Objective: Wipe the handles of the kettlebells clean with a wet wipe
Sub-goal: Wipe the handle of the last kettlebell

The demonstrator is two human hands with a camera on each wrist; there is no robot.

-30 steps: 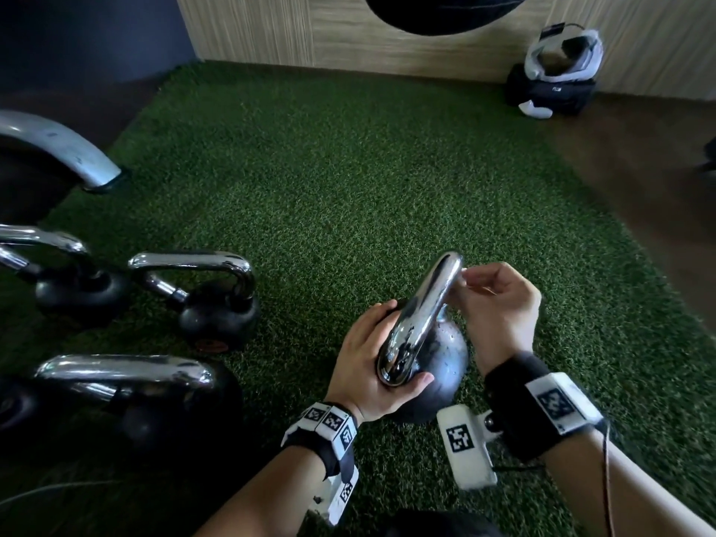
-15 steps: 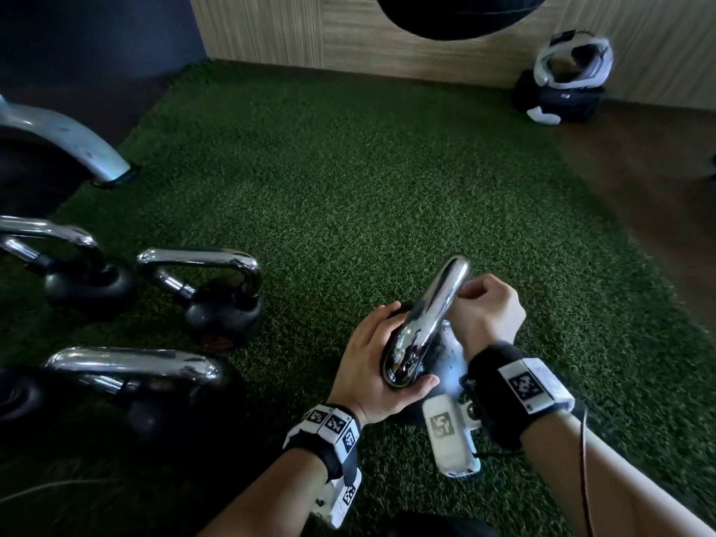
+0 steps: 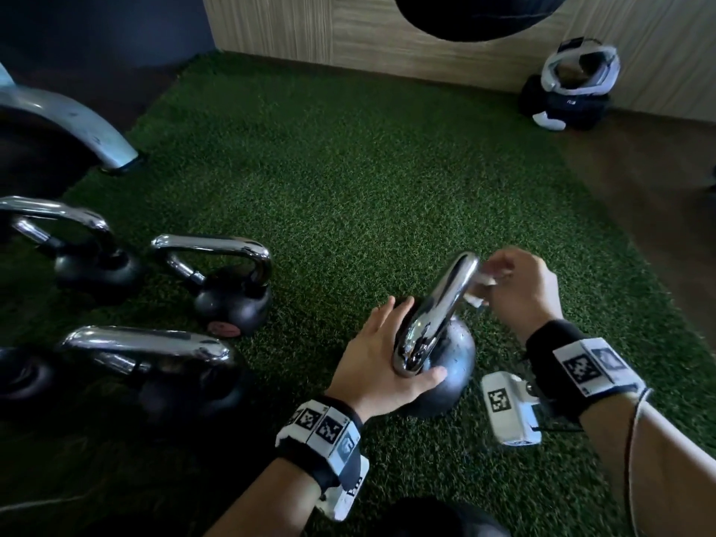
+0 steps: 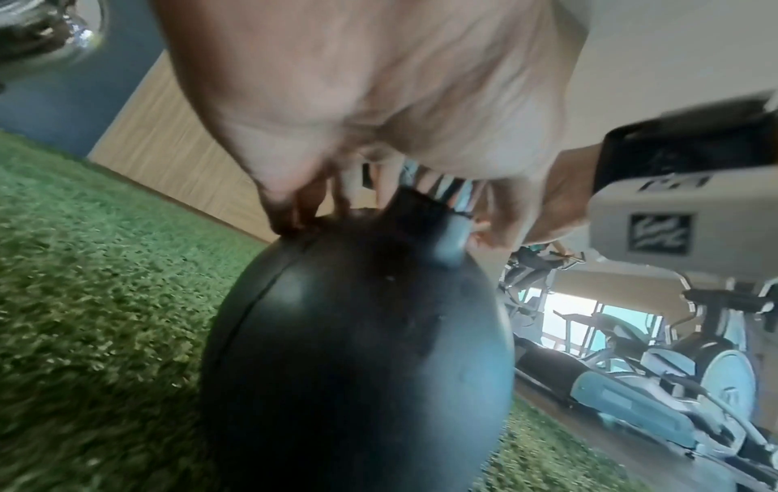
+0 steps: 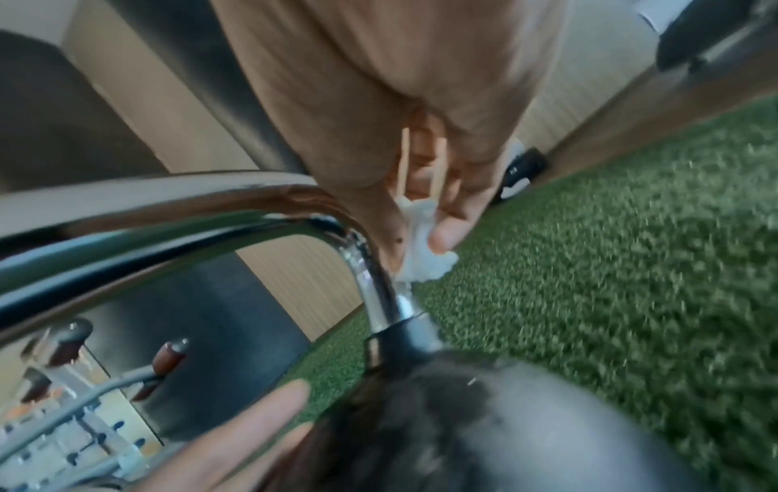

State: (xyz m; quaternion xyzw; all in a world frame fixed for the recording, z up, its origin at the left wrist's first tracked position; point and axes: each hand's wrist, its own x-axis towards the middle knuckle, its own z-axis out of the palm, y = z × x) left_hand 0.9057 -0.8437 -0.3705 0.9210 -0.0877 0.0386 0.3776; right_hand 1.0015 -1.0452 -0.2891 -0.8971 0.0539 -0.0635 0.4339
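Observation:
A black kettlebell (image 3: pixel 453 366) with a chrome handle (image 3: pixel 441 304) stands on the green turf (image 3: pixel 348 168) in front of me. My left hand (image 3: pixel 403 339) cups the ball (image 4: pixel 358 349) from the left. Its fingers (image 5: pixel 252 432) lie straight against the ball and the thumb crosses under the handle's near end. My right hand (image 3: pixel 492 284) pinches a crumpled white wet wipe (image 5: pixel 421 256) against the far upper bend of the handle (image 5: pixel 370 276). In the head view most of the wipe (image 3: pixel 482 282) is hidden by the fingers.
Three smaller chrome-handled kettlebells (image 3: pixel 221 281) (image 3: pixel 155 366) (image 3: pixel 77 246) stand on the turf to my left, a larger one (image 3: pixel 58 122) beyond them. A dark bag with a white headset (image 3: pixel 573 87) sits by the wooden wall at back right. Brown floor (image 3: pixel 639 168) borders the turf.
My right hand slid the wipe down the far post of the handle, then back up to the top bend. The fingers of my left hand have straightened along the ball.

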